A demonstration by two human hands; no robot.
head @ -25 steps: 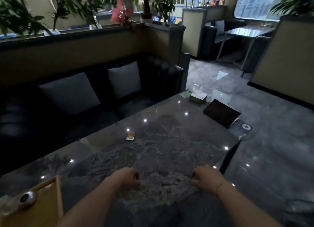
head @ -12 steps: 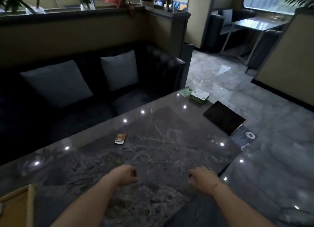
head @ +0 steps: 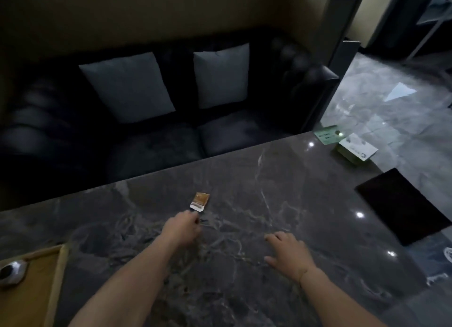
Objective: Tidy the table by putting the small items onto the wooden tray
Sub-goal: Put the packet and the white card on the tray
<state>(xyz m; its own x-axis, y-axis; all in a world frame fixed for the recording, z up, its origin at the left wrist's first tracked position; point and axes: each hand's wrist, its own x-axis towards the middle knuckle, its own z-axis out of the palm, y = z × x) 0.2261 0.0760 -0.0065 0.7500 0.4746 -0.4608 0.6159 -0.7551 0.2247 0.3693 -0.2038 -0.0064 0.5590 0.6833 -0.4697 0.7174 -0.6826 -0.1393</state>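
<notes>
Small flat foil sachet [head: 200,201], orange-brown with a torn white edge, lies on glossy veined marble table [head: 293,204] — left hand [head: 182,230] reaches its near edge, grip unclear. Right hand [head: 288,254] rests relaxed, fingers spread. Wooden tray [head: 57,273] sits at the table's left corner — a round metal ashtray [head: 11,271] on it.

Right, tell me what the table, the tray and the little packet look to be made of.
Table: polished stone, probably marble; grey veins and sharp light reflections.
Tray: likely wood; matte yellow-brown with a raised rim.
Packet: seemingly foil or plastic film; thin, flat, orange-brown with a pale torn-looking end.
</notes>
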